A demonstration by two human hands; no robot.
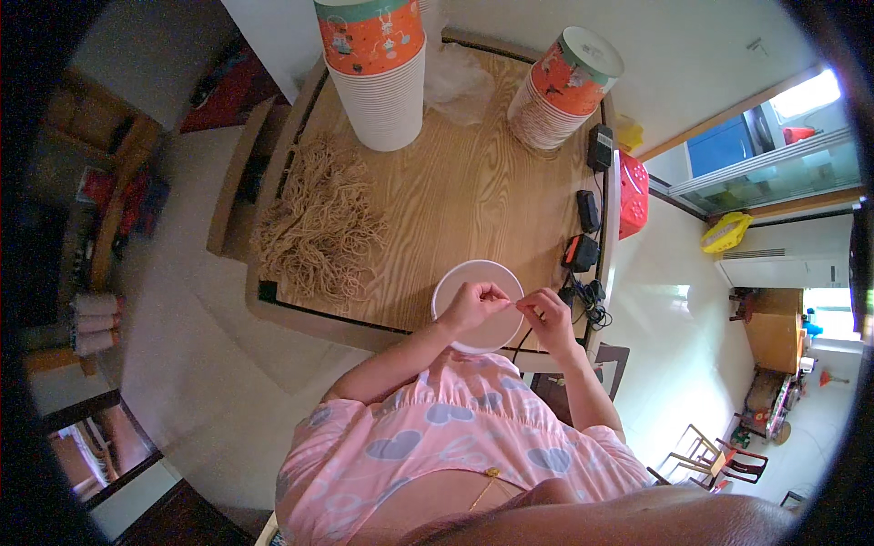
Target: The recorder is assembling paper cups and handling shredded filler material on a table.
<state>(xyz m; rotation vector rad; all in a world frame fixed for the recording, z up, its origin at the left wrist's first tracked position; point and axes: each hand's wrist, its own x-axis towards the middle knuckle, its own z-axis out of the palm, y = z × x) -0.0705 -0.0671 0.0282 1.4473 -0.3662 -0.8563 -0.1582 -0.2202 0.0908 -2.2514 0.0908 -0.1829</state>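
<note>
A round white paper tub (440, 305) stands at the table's near edge, in front of my body. My left hand (473, 306) is over its opening, with thumb and fingertips pinched together. Close by on the right, above the tub's rim, my right hand (549, 318) is pinched too, and the fingertips of both hands nearly meet. Whatever lies between them is too small to make out. To the left, a loose heap of tan twine strands (323, 223) spreads across the wooden table (455, 196).
A tall stack of paper tubs (382, 100) rises at the back left, beside a crumpled clear plastic bag (458, 84). Another stack (551, 114) stands back right. Black adapters (587, 211) and tangled cables (594, 305) line the right edge. A red plastic stool (633, 196) is beyond.
</note>
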